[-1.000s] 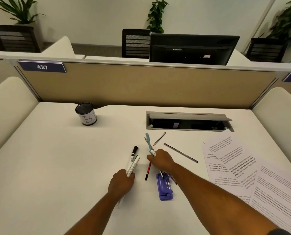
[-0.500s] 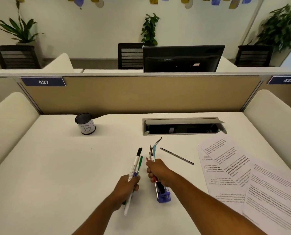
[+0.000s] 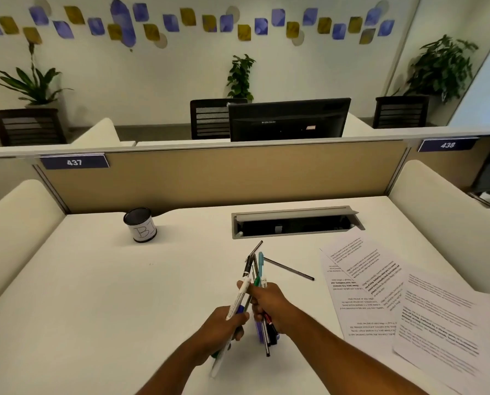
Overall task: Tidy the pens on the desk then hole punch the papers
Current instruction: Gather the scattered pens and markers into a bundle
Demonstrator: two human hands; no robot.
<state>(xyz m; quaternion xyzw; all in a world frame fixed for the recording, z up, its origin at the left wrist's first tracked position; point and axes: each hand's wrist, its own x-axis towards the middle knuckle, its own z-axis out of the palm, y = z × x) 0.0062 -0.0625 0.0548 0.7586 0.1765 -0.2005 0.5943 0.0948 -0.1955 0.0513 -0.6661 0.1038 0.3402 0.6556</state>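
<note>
My left hand (image 3: 219,333) grips a white marker (image 3: 238,302) and a green pen, tips pointing up and away. Touching it on the right, my right hand (image 3: 269,305) is closed around a bundle of pens (image 3: 258,269), including a light blue one and a red one. The blue hole punch (image 3: 259,332) lies on the desk, mostly hidden under my right hand. One dark pencil (image 3: 289,269) lies loose on the desk beyond my hands. Printed papers (image 3: 403,303) spread out at the right. A black pen cup (image 3: 140,225) marked "B1" stands at the back left.
An open grey cable tray (image 3: 295,222) is set into the white desk (image 3: 81,295) behind the pens. A tan partition (image 3: 223,178) closes the back, and cream padded dividers flank both sides. A monitor and chairs stand beyond.
Both hands lifted their pens off the desk and came together over the hole punch. The head tilted up, showing more of the wall.
</note>
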